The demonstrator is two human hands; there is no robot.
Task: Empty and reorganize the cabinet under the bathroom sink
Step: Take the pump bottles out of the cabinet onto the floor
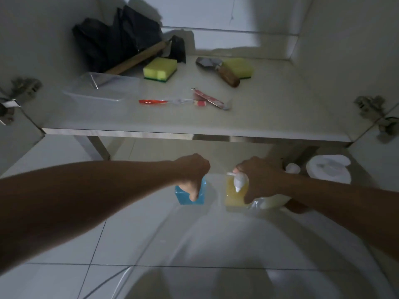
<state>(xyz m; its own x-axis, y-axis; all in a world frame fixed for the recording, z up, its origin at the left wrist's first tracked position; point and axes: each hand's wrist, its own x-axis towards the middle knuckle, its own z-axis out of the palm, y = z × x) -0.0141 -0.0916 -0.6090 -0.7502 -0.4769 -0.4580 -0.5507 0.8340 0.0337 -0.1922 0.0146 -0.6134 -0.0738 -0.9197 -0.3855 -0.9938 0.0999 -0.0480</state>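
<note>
We note a square blue bottle [190, 194], a yellow liquid bottle with white pump [235, 194], yellow-green sponges [160, 69], a red toothbrush [164, 102], and black plastic bags [114, 37].

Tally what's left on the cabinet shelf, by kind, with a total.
Sponges: 2
Black plastic bags: 1 bundle
Wooden-handled tools: 2
Toothbrush: 1
Toothpaste tube: 1
Clear plastic container: 1
Total: 8
</note>
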